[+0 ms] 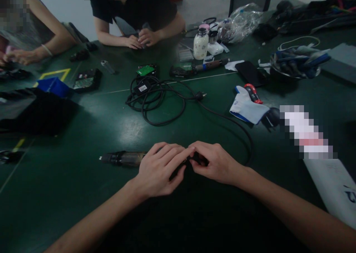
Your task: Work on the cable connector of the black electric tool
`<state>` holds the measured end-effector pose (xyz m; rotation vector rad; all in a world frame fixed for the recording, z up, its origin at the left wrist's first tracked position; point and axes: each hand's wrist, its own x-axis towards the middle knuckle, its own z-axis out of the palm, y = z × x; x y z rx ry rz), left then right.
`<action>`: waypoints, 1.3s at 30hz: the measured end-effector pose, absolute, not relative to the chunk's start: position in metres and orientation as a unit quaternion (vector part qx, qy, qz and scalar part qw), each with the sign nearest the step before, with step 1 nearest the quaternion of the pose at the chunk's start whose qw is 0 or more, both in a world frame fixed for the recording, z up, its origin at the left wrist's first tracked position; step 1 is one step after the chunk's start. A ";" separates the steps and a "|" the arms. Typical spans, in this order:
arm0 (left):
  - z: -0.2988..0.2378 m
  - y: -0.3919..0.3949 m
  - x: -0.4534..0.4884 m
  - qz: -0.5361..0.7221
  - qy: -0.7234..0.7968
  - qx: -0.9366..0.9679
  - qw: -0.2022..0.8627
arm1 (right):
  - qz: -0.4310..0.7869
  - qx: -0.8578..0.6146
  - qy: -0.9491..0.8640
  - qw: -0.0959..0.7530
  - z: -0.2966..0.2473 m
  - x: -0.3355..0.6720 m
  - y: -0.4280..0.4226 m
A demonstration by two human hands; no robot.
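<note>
A dark cylindrical tool [125, 159] lies nearly level across the green table, its black tapered end pointing left. Over its rear half curls my left hand [161, 169], closed around the body. My right hand [218, 162] has its thumb and fingers pinched on a small black part at the tool's right end, and the two hands' fingertips meet there. Between the fingers most of that part is hidden. A black cable [233, 120] curves from near my right hand to a loose coil with a plug [200, 96].
A white-blue glove [247, 106] and a red-black handle [253, 93] lie right of the coil. Further back are a phone [251, 73], a bottle [200, 45] and opened devices [87, 79]. Two people sit across the table. A white box [330, 186] lies right.
</note>
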<state>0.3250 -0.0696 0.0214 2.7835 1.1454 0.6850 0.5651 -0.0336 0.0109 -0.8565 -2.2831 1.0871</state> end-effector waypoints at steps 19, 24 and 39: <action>0.020 -0.069 0.324 0.217 0.371 0.903 0.012 | 0.383 -0.310 -0.836 0.241 0.008 0.565 -0.034; 0.016 -0.068 0.325 0.214 0.386 0.897 -0.026 | 0.382 -0.309 -0.838 0.236 0.009 0.565 -0.034; 0.019 -0.069 0.324 0.225 0.374 0.900 0.000 | 0.389 -0.309 -0.834 0.238 0.012 0.565 -0.034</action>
